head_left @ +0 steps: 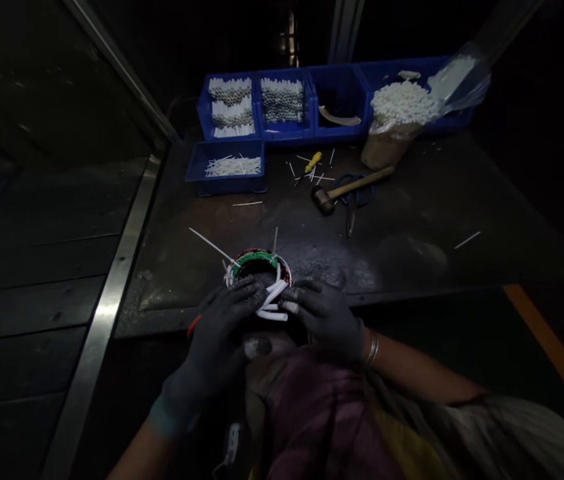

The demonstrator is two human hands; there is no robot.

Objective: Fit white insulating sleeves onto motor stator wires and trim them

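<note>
A wound stator ring (258, 265) with green, red and white wires lies on the dark metal bench (387, 247), its near side under my hands. Several short white plastic sleeves (272, 301) stick out of the ring toward me. My left hand (217, 340), in a dark glove, lies over the ring's near left side, fingers reaching the sleeves. My right hand (325, 317), also gloved, presses from the right, with its fingertips against the sleeve ends. Thin white strips (209, 243) poke out from the ring. The ring's near part is hidden.
Blue bins (287, 107) holding white sleeves stand at the bench's back. A smaller blue tray (225, 168) holds white strips. A wooden-handled mallet (352, 190) lies over blue-handled scissors (355, 193). A yellow-handled tool (313, 162) and a bag of sleeves (395, 127) are nearby.
</note>
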